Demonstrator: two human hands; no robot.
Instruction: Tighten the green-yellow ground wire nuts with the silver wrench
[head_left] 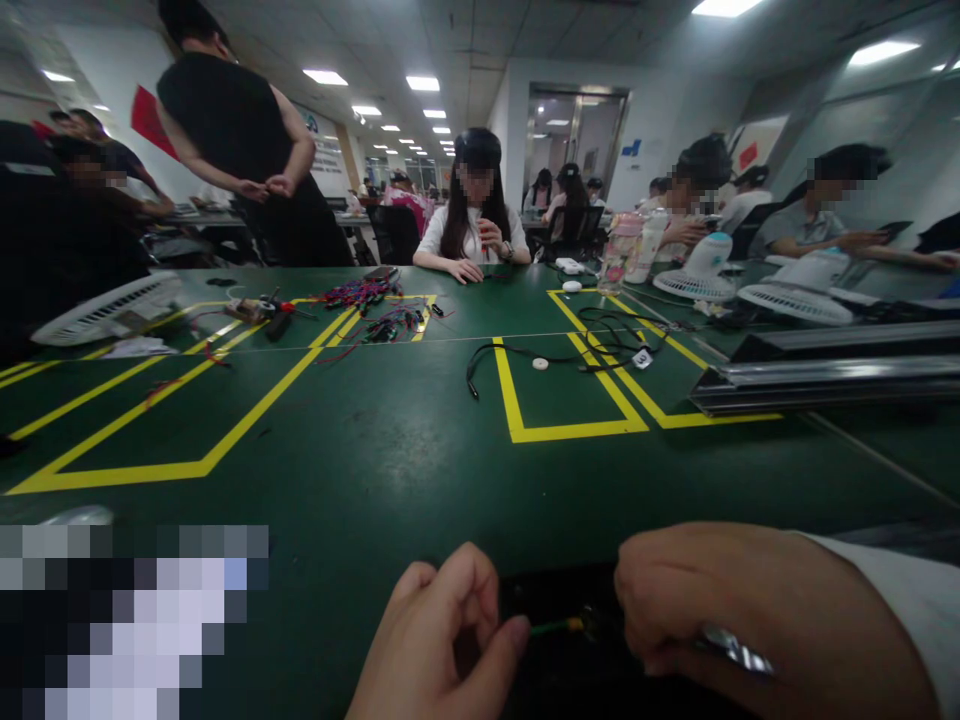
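Observation:
My left hand (450,640) is at the bottom middle, thumb and fingers drawn together at one end of a thin green wire (551,628). The wire runs right to a small yellow end (575,624) beside a dark, blurred piece. My right hand (697,600) comes in from the right, its fingers curled closed just past that piece. Shiny metal (739,650) shows under the right palm; what those fingers hold is hidden. Below both hands lies a black surface (555,585), too dark to name.
The green table (390,430) carries yellow tape outlines. Black cables (600,340) and a small white disc (540,364) lie ahead. Metal rails (825,375) extend along the right. Wire bundles (360,290) lie at the back left. A person (476,220) sits opposite; small fans (697,270) stand back right.

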